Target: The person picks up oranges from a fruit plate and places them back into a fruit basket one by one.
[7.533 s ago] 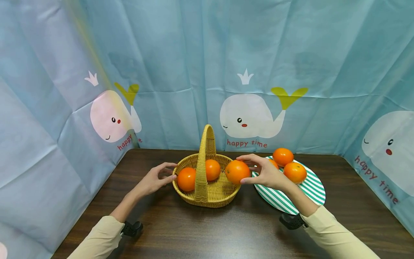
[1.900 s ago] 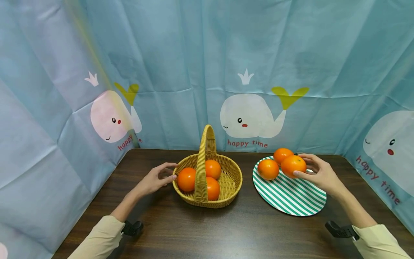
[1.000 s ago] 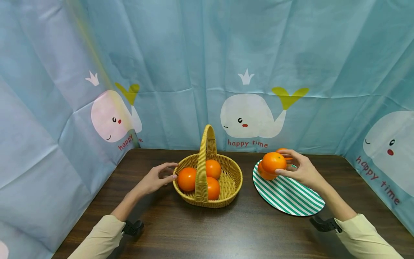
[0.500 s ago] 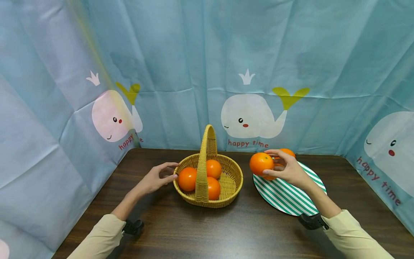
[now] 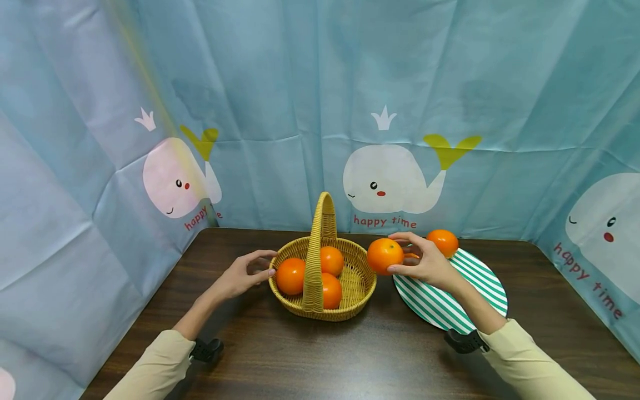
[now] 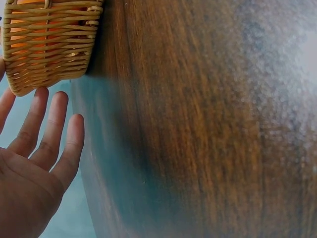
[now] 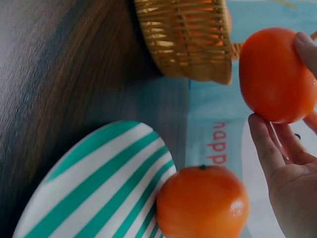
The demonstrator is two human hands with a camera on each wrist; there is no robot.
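Right hand [image 5: 425,264]: fingers and thumb curled round one orange fruit [image 5: 384,256], glossy, rounded, small greenish stem mark, held at the basket's [image 5: 330,315] right rim. Left hand [image 5: 242,276]: fingers spread, nearly straight, touching the basket's left side. Yellow woven basket contains three similar fruits [image 5: 290,276]. Right of basket, green-striped plate [image 5: 435,308] bears two more, one partly hidden.

On the worktop [image 5: 310,355] we see the basket [image 5: 335,315] left of the plate [image 5: 430,306], the curtain [image 5: 280,111] behind both. In the basket, the left fruit [image 5: 289,276] lies left of the handle [image 5: 313,278], the front fruit [image 5: 332,292] and back fruit [image 5: 332,260] right of it. The held fruit [image 5: 384,256] is at the basket's right side. On the plate, the far fruit [image 5: 442,243] lies behind and right of the near fruit [image 7: 202,203].
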